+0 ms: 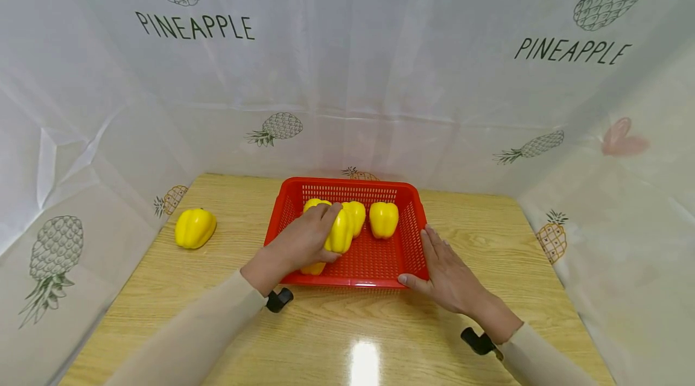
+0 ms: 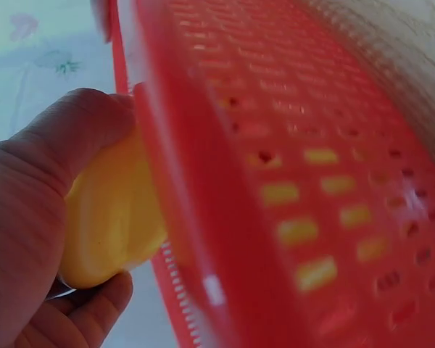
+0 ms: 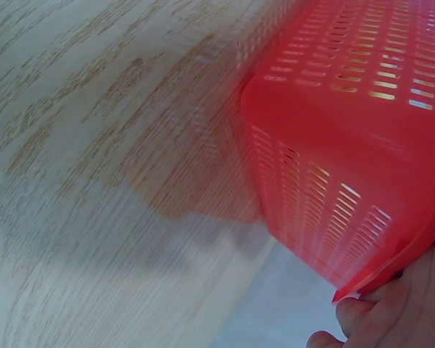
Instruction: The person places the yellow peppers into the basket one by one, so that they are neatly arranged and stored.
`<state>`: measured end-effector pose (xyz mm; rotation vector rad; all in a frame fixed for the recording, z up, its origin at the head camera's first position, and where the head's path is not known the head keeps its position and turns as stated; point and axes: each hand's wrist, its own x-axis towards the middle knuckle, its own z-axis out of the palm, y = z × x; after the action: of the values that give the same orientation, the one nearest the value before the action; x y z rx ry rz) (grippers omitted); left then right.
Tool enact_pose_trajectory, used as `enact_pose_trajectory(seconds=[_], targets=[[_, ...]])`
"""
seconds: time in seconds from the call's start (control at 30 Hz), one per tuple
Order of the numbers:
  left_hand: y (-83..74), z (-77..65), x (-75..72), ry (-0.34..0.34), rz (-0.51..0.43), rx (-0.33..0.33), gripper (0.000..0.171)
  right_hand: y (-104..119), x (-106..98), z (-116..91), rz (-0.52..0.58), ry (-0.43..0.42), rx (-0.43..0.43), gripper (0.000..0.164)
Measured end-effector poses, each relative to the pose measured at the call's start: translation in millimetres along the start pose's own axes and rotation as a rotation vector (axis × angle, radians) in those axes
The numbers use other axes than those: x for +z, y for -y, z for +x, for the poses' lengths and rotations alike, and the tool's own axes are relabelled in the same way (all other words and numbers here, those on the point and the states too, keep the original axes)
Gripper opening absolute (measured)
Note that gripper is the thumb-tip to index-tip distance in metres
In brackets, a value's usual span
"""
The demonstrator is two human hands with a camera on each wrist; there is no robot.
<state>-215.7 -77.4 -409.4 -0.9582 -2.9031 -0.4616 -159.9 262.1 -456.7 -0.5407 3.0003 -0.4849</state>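
Observation:
My left hand grips a yellow bell pepper inside the red plastic basket, over its left half. In the left wrist view, thumb and fingers curl round that pepper behind the basket's rim. My right hand rests at the basket's front right corner, fingers straight along the right side and thumb at the front rim. Other yellow peppers lie in the basket: one at the right, one behind the held pepper, and more at the left, partly hidden by my left hand.
Another yellow bell pepper lies on the wooden table, left of the basket. A pale sheet printed with pineapples hangs as walls behind the table and on both sides.

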Motion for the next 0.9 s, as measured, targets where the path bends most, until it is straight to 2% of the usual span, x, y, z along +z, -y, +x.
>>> enact_pose_trajectory(seconds=[0.17, 0.57, 0.9], targets=[[-6.4, 3.0, 9.5, 0.040, -0.019, -0.043, 0.103, 0, 0, 0, -0.001, 0.003, 0.005, 0.114], [-7.1, 5.9, 31.8, 0.073, -0.037, -0.059, 0.104, 0, 0, 0, -0.004, 0.004, 0.009, 0.115], [-11.6, 8.6, 38.2, 0.096, 0.042, -0.040, 0.103, 0, 1, 1, 0.000, 0.006, 0.010, 0.114]])
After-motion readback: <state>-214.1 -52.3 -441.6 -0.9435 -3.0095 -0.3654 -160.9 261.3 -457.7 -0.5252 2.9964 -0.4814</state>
